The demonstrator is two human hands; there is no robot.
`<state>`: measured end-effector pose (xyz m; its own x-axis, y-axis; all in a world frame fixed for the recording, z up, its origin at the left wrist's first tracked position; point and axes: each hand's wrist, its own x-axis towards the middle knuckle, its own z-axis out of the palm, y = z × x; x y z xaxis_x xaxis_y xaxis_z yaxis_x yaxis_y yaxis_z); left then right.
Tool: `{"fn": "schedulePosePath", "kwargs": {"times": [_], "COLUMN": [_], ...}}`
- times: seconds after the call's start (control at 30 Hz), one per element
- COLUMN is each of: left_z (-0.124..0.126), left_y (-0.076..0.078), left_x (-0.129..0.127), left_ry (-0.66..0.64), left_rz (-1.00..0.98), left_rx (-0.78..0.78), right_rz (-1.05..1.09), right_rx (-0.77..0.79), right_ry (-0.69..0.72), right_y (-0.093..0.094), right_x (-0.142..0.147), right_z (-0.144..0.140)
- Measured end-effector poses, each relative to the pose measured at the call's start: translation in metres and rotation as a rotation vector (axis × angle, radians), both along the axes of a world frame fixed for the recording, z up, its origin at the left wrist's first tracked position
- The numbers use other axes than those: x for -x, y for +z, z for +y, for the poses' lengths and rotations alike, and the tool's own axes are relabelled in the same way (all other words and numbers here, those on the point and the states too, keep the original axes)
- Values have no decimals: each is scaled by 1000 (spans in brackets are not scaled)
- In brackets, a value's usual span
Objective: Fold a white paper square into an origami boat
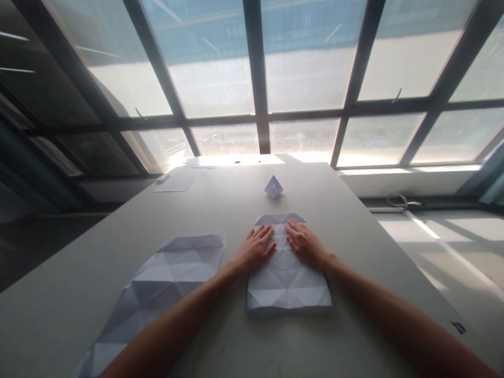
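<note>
A creased white paper sheet [285,281] lies flat on the grey table [354,226] right in front of me. My left hand [254,249] rests palm down on its upper left part, fingers spread. My right hand [305,242] presses on the upper right part, fingers together and pointing toward the left hand. The sheet's far edge is folded over, just beyond my fingertips. A small folded paper figure [273,186], pointed like a boat, stands farther back on the table.
A second, larger creased sheet [157,294] lies to the left, partly under my left forearm. Flat papers [175,182] lie at the far left corner. Large windows rise behind the table. A cable [399,201] lies on the sill at right.
</note>
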<state>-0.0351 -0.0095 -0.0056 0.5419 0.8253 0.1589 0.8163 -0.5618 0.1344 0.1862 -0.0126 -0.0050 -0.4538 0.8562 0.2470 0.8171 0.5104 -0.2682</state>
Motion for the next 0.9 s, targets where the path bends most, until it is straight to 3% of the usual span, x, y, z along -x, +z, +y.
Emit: {"fn": "schedulePosePath", "kwargs": {"times": [0.1,0.33,0.6,0.9], "left_z": [0,-2,-4,2], "left_y": [-1,8,18,16], "left_x": [5,10,11,9], "left_ry": [-4,-22,-105,-126], "left_rz": [16,52,65,58], "left_rx": [-4,34,83,105], "right_rz": [-28,-65,27,198], "right_rx": [17,77,1,-66], "right_ry": [61,-206,-272,-133], "right_y": [-1,-12,-16,-9], "right_x": [0,-19,-31,-32], "right_z": [3,25,26,21]}}
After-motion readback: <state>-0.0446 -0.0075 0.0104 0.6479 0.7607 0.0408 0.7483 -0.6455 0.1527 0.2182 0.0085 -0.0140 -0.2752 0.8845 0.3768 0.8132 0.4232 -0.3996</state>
